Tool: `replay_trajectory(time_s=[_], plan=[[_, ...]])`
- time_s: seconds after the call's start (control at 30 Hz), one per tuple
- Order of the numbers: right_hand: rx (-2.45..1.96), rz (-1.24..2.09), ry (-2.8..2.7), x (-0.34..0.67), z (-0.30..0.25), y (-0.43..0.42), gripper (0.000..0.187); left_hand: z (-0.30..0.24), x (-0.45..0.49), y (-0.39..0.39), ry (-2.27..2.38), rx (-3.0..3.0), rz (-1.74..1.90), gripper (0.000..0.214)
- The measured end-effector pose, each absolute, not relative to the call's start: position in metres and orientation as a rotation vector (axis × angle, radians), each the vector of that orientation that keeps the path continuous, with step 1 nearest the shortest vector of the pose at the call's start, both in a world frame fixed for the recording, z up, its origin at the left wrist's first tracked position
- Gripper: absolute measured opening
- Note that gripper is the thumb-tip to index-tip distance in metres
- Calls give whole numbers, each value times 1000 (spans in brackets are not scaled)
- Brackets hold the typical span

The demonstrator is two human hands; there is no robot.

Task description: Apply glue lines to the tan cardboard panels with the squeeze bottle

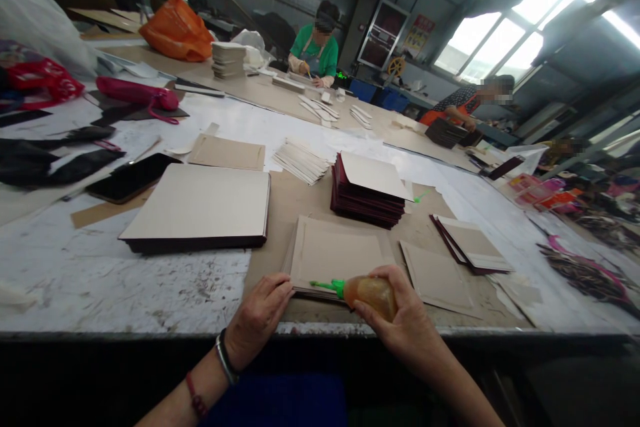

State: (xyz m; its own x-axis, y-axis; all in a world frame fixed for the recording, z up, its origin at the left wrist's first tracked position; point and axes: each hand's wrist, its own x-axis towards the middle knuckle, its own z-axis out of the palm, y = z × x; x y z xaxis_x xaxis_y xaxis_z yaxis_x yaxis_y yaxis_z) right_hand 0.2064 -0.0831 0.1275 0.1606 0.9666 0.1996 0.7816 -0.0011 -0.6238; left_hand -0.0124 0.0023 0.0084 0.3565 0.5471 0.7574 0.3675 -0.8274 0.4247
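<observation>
My right hand [400, 317] is closed round a small amber glue bottle [367, 291] whose green nozzle [326, 286] points left along the near edge of a grey cardboard sheet [337, 253]. That sheet tops a thin stack at the table's front edge. My left hand [257, 317] rests at the stack's near left corner, fingers curled and pressing on its edge. A bracelet sits on my left wrist.
A large board stack [200, 203] lies to the left, a maroon-edged pile [370, 190] behind, and loose panels [470, 243] to the right. A phone [131, 177], a pink pouch [137, 93] and an orange bag [175, 30] are further left. Two other people work at the far end.
</observation>
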Motion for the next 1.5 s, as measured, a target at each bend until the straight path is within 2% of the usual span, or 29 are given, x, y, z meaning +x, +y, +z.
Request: replay_trajectory(time_s=[0.83,1.17,1.5], plan=[[-2051,325,-1432,262,127,-132,30,5,-16,6,795,2547,1414,15],[-2115,520,-1164,285,121,-146,43,8,-17,8,757,2654,1369,21],[-2163,468,-1107,298,123,-159,41,3,-20,11,781,2631,1357,22]])
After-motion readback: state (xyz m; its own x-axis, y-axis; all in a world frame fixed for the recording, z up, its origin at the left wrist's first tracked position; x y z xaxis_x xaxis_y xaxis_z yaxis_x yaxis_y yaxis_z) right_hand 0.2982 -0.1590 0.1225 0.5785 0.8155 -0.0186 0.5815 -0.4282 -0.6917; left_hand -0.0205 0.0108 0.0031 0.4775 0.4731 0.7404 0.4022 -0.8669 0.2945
